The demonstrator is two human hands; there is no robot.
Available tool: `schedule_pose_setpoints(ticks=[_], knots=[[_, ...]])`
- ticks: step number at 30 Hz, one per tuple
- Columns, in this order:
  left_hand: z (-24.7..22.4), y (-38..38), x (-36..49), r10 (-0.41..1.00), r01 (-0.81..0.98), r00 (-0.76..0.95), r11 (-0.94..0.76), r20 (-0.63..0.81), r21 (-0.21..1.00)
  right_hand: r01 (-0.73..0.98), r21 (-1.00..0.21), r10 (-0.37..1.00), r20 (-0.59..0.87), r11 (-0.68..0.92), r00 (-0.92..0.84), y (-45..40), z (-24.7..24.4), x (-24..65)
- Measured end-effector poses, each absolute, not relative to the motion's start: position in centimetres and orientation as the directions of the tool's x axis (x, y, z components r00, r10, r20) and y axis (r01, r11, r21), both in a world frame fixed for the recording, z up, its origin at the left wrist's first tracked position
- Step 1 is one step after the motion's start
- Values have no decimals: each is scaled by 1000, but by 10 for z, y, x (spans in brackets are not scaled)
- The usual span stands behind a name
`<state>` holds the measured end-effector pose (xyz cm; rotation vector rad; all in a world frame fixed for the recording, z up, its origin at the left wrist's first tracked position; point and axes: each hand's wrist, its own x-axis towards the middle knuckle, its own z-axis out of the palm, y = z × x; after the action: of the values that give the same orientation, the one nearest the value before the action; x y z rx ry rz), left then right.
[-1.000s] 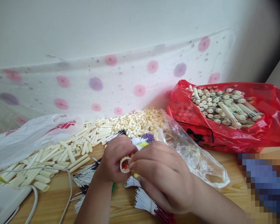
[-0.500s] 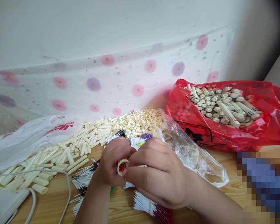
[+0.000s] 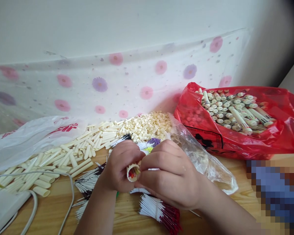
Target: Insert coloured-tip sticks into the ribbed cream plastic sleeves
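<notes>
From where I stand, the cream, hollow plastic tube (image 3: 129,172) is up between the person's 2 hands, above the pale wooden tabletop (image 3: 127,217), with its round mouth turned toward the wearer, I'd guess so its inside can be seen. The left hand (image 3: 121,164) has its grip wrapped around the barrel, fingers curled over it, which should steady it. Small red and orange tips (image 3: 132,175) show inside the mouth. The right hand (image 3: 165,173) is at the rim, thumb and fingers bunched close together there; whether that grip pinches anything I cannot tell, as the knuckles hide it. Just below the right hand lies a banded bundle of thin white rods with dark red ends (image 3: 159,210), and black-ended white rods (image 3: 90,179) lie beside the left forearm; both seem set there for easy reach. Behind the hands, loose cream tubes (image 3: 88,145) spread leftward and short slotted cream plastic pieces (image 3: 147,125) are heaped beside them, mostly by kind, perhaps to spare sorting. The red plastic bag (image 3: 235,147) at the right holds many cream cylinders (image 3: 238,119), its mouth gaping, presumably for easy access.
</notes>
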<state>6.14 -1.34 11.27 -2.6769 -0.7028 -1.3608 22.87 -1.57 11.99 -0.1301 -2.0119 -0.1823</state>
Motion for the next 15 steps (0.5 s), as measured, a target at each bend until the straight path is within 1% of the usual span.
schedule_pose_setpoints(ticks=[7,12,15], knots=[[115,-13,59,360,434,556,-895,749,108,204,74,24,897,976,-441,-12,118,228],[116,-13,57,383,423,595,-897,706,131,252,94,26,900,963,-435,-11,119,228],[115,-12,55,386,430,590,-894,709,128,297,95,34,915,950,-403,-11,120,227]])
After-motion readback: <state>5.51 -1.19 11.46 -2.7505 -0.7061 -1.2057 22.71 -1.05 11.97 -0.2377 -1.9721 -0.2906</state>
